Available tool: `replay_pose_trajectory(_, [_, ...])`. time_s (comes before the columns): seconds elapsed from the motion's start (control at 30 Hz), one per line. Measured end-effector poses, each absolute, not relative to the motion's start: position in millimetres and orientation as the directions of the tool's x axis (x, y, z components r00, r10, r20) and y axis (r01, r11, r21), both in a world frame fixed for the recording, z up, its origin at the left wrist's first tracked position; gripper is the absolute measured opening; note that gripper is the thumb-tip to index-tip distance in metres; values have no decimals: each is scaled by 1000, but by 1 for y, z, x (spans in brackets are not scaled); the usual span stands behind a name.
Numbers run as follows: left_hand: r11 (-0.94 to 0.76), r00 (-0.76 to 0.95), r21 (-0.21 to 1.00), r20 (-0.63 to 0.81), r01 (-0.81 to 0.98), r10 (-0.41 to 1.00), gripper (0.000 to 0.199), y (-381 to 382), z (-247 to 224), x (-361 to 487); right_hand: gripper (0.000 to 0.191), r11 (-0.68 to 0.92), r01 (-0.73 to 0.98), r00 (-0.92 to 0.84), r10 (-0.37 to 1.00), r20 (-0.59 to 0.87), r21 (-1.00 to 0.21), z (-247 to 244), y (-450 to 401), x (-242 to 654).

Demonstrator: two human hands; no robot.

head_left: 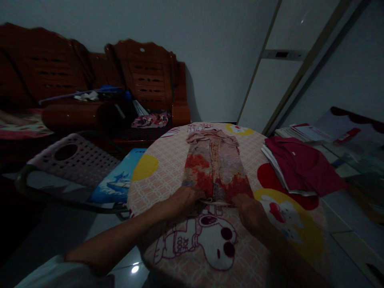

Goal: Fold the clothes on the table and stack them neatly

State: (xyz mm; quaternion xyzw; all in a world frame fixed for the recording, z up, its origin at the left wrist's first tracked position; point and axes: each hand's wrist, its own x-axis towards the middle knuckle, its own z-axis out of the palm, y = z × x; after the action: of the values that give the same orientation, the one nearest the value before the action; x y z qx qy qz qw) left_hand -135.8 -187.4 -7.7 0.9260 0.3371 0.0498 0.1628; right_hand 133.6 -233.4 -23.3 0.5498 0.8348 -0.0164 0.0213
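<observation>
- Firstly, at far left, a glossy reddish-brown carved wooden sofa (147, 64) stands against the pale wall.
- Nearer on the left, a chair with a pale woven-strip back and a dark tubular frame (73, 158) stands beside the table.
- Between that chair's back and the table: a bright blue flat item printed with a sea animal (115, 182); material cannot be determined.
- Slightly right and farther off, a crumpled pink floral cloth (151, 120) lies on the sofa seat.
- Centre: a round table covered in pale pink lattice-patterned fabric (166, 172), bearing a white cartoon dog print (220, 244) at its near side.
- Left hand (184, 200): on the near left corner of the garment, fingers bent downward; whether they pinch the fabric cannot be told.
- Mottled red, grey and brown cloth garment (216, 160): laid flat on the table, running near to far; far end gathered in pinkish folds, near edge lying between both hands.
- Right hand (250, 210): on the near right corner, fingers curled; its grip likewise cannot be confirmed.
- Farther right, a folded dark crimson cloth (303, 164) rests over white layers at the table's right edge.
- Far right, beyond it, stacked papers (309, 131).
</observation>
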Motion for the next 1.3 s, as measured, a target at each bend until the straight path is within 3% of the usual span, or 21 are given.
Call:
replay_pose_trajectory(0.1, [-701,793,437,-49,564,608,33,-164,17,-141,33,375,924,-378,925,-29,-72,-7,-213,148])
replay_pose_trajectory(0.17, [-721,809,424,-50,549,586,36,-139,35,-140,34,364,930,-363,932,18,-53,10,-188,148])
replay_pose_trajectory(0.27, [-747,794,317,-33,584,607,40,-93,54,-134,27,322,946,-323,944,68,23,38,-138,138])
replay_pose_trajectory(0.33, [-672,680,179,16,719,733,42,-64,60,-129,29,274,960,-281,943,177,59,50,-107,130])
replay_pose_trajectory(0.4, [-544,526,83,172,835,833,43,-44,60,-124,36,253,967,-255,922,290,45,52,-86,126])
replay_pose_trajectory(0.47, [-506,465,77,293,859,835,46,-38,54,-118,42,262,965,-242,907,344,-10,43,-79,127])
replay_pose_trajectory(0.53, [-574,536,117,247,810,807,44,-42,44,-111,41,285,956,-253,921,297,-70,25,-85,129])
replay_pose_trajectory(0.63, [-672,687,175,-39,719,725,37,-58,22,-103,38,321,941,-306,942,138,-109,-5,-103,134])
replay_pose_trajectory(0.7, [-715,735,173,-122,677,666,41,-68,7,-99,38,346,934,-339,937,84,-92,-19,-111,135])
replay_pose_trajectory(0.87, [-692,694,70,-4,719,720,42,-75,-22,-94,33,290,957,-288,955,69,-24,-31,-109,131])
replay_pose_trajectory(0.97, [-635,634,85,36,768,772,42,-69,-28,-95,30,276,961,-272,957,103,-32,-32,-104,132])
replay_pose_trajectory(1.13, [-660,664,127,12,740,747,61,-64,-28,-106,34,303,950,-288,946,151,-82,-37,-106,140])
replay_pose_trajectory(1.3, [-612,612,6,1,791,791,49,-66,-33,-106,25,341,939,-329,930,164,-53,-37,-112,140])
